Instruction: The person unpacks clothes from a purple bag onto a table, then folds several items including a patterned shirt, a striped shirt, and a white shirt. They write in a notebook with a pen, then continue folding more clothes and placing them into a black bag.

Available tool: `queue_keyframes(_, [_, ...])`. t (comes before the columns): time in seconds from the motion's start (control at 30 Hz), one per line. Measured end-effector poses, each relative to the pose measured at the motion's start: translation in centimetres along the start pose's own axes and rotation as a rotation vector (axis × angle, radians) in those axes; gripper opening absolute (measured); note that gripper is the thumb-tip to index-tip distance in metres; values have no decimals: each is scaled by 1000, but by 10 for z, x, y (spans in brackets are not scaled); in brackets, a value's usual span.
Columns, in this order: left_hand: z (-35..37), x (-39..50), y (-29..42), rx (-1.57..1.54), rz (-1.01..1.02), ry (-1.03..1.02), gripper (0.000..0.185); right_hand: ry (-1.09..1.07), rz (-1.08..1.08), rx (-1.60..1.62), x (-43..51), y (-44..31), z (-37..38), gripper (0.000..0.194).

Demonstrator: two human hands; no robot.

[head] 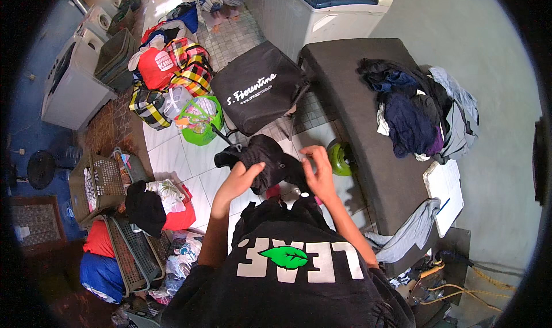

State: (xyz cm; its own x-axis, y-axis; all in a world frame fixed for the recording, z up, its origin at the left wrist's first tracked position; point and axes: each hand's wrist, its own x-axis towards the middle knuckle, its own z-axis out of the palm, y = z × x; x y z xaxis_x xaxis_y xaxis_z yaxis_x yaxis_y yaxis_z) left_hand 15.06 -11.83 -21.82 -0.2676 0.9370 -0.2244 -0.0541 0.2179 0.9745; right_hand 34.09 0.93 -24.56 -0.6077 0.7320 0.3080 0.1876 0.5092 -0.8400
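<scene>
A dark, crumpled garment [267,157] is held up before me over the white tiled floor. My left hand [240,179] grips its near left side, thumb on top of the cloth. My right hand [320,172] is beside the garment's right edge, fingers bent and thumb apart, with no cloth plainly between them. Just beyond the garment stands a chair [258,86] under a black cover that bears writing. To my right, a long dark padded bench [345,99] carries a pile of dark and grey clothes [409,116].
Checked bags [189,75] and a green bag [200,127] crowd the floor ahead. Laundry baskets [103,185] stand at left. A green round object [340,157] sits by the bench; an open notebook [444,194] lies on it. A washing machine [319,21] stands beyond.
</scene>
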Motion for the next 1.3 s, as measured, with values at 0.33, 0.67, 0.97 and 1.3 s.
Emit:
queue_keyframes(0.33, [16, 3, -23, -777, -179, -123, 36, -484, 242, 516, -39, 46, 47, 61])
queue_keyframes(0.67, [26, 29, 34, -558, -15, -138, 31, -270, 434, 381, -84, 106, 74, 38])
queue_keyframes(0.97, [95, 46, 110, 629, 141, -290, 30, -172, 298, -18, -57, 44, -36, 87])
queue_keyframes(1.3, [143, 86, 109, 636, 658, -151, 73, 223, 325, 391, -22, 46, -99, 32])
